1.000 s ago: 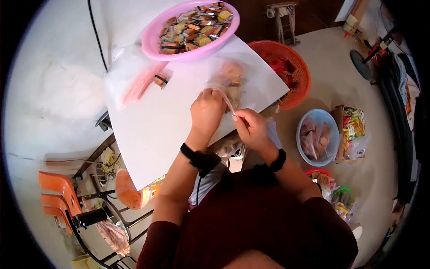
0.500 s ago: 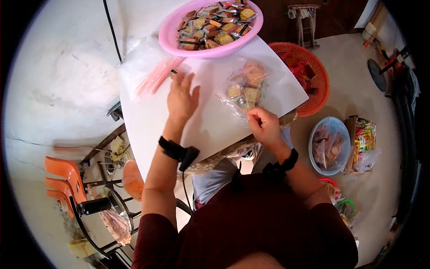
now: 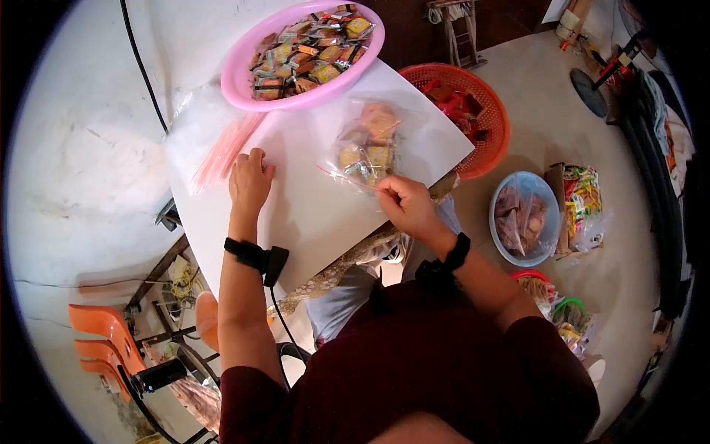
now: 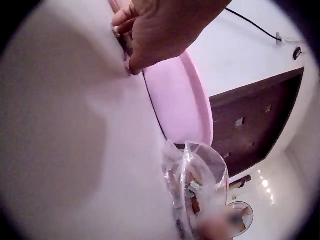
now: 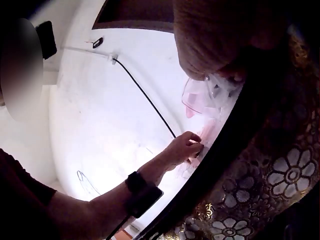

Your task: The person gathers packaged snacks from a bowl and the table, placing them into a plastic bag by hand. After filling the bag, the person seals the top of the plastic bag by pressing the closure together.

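Note:
My right hand (image 3: 408, 209) pinches the near edge of a clear plastic bag (image 3: 362, 176) with a pink strip along its mouth. Inside the bag lie several wrapped snack pieces (image 3: 379, 157), and it rests flat on the white table (image 3: 296, 222). To the left, my left hand (image 3: 250, 181) is low over the tabletop beside a fanned stack of pink-edged clear bags (image 3: 222, 155). In the left wrist view its fingers are curled round a small dark-banded wrapped snack (image 4: 123, 44), mostly hidden by the hand.
A pink basin (image 3: 310, 96) heaped with wrapped snacks stands at the table's far side. On the floor to the right are an orange basket (image 3: 497, 144), a light blue basin (image 3: 521, 259) and a box of colourful packets (image 3: 580, 207). Orange chairs (image 3: 103, 325) stand at lower left.
My left hand left the bag's mouth, reached left to the loose wrapped snack by the pink-edged bags, and curled its fingers there. My right hand stays at the bag, which now lies flatter.

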`<state>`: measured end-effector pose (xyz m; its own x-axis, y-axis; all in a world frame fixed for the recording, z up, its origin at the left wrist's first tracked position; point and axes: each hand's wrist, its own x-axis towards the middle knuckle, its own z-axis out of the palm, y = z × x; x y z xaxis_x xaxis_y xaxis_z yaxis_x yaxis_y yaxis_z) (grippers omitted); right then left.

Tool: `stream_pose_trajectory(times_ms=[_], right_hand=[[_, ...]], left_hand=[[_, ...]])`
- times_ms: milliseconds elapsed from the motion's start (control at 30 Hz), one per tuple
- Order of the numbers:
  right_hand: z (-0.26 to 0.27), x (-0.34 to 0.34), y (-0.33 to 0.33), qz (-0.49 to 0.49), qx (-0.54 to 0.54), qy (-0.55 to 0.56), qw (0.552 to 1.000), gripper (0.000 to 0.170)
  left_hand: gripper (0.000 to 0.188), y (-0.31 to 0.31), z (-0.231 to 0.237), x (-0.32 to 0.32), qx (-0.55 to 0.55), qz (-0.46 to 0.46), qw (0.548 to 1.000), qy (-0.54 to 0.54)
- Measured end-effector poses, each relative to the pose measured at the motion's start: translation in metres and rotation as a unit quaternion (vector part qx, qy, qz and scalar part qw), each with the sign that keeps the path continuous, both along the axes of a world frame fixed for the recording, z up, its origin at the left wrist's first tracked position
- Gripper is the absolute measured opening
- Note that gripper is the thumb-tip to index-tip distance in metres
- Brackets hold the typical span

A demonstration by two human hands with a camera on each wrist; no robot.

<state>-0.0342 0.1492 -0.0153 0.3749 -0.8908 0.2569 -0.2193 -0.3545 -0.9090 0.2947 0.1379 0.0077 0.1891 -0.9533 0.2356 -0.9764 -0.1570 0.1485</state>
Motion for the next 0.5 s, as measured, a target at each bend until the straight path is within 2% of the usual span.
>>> stream_pose_trajectory(times_ms=[67,167,200,233,300,367,433,500], right_hand=[[-0.002,0.000,-0.001,-0.004,-0.009,-0.009,1.000,0.008],[-0.007,0.001,-0.002,-0.003,-0.003,-0.037,0.999,0.008],[-0.008,0.001,-0.002,-0.001,0.004,-0.048,0.999,0.008],[-0.008,0.002,-0.001,-0.009,0.007,-0.056,0.998,0.008],[-0.005,0.004,0.001,-0.023,0.012,-0.072,0.997,0.009],[-0.009,0.005,0.002,-0.023,0.033,-0.102,0.994,0.009],[-0.012,0.007,0.004,-0.030,0.041,-0.134,0.990,0.010],[-0.012,0.009,0.009,-0.046,0.035,-0.168,0.984,0.011]], left_hand=[[0.032,0.007,-0.007,0.004,-0.033,-0.020,0.999,-0.028],[0.030,0.029,0.019,-0.027,-0.044,-0.037,0.988,0.141],[0.030,0.038,0.029,-0.041,-0.055,-0.072,0.969,0.229],[0.030,0.046,0.041,-0.060,-0.034,-0.061,0.952,0.297],[0.033,0.053,0.040,-0.083,0.017,-0.097,0.883,0.458],[0.036,0.054,0.041,-0.103,0.101,-0.128,0.849,0.503],[0.042,0.048,0.040,-0.120,0.140,-0.138,0.825,0.529],[0.044,0.041,0.045,-0.140,0.169,-0.111,0.816,0.541]])
